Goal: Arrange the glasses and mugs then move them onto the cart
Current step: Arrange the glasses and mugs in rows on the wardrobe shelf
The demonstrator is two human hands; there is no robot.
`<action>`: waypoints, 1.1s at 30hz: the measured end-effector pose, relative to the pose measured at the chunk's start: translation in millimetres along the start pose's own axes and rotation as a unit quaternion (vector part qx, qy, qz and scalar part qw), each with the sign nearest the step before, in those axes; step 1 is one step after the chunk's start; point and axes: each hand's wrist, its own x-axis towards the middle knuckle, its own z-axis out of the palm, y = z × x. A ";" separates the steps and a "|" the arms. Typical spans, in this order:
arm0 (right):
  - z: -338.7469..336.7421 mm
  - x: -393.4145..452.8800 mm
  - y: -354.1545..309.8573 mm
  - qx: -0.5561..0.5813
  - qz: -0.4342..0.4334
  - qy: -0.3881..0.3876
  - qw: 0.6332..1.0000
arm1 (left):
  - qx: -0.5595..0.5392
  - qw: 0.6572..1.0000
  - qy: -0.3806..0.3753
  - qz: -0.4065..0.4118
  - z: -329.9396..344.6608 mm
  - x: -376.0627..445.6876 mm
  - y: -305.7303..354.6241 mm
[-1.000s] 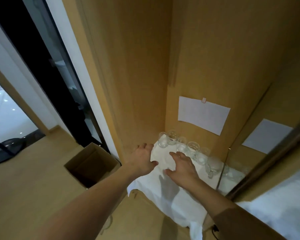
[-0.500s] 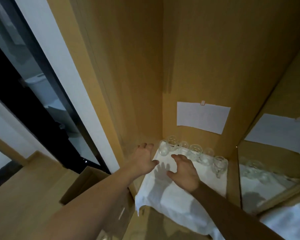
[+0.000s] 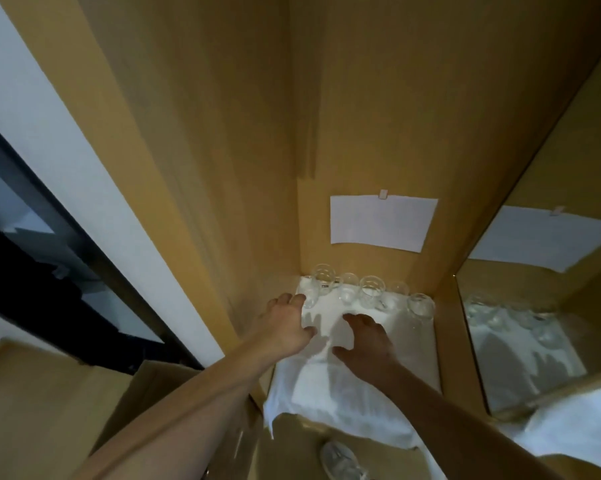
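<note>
Clear glass is seen in the head view: the glasses and mugs [image 3: 368,294] are ranged in a row at the back of a white cloth [image 3: 344,386], against the wooden back wall [image 3: 378,116]. Nothing is grasped; the left hand [image 3: 287,329] and right hand [image 3: 364,341] are laid on the cloth with fingers relaxed. No cart is shown, so moving is judged undone. A paper sheet [image 3: 382,223], cardboard box [image 3: 129,403] and mirror panel [image 3: 524,341] are close by, hemming the alcove.
</note>
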 end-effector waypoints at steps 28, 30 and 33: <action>75.4 268.4 105.9 0.099 0.138 -0.104 0.980 | -0.066 0.983 -0.096 -0.144 122.7 262.1 -37.9; 91.6 285.0 114.9 0.088 0.132 -0.100 0.982 | -0.062 0.985 -0.087 -0.134 139.5 276.9 -48.1; 109.1 310.0 127.6 0.064 0.115 -0.089 0.987 | -0.065 0.985 -0.067 -0.146 159.6 298.9 -60.5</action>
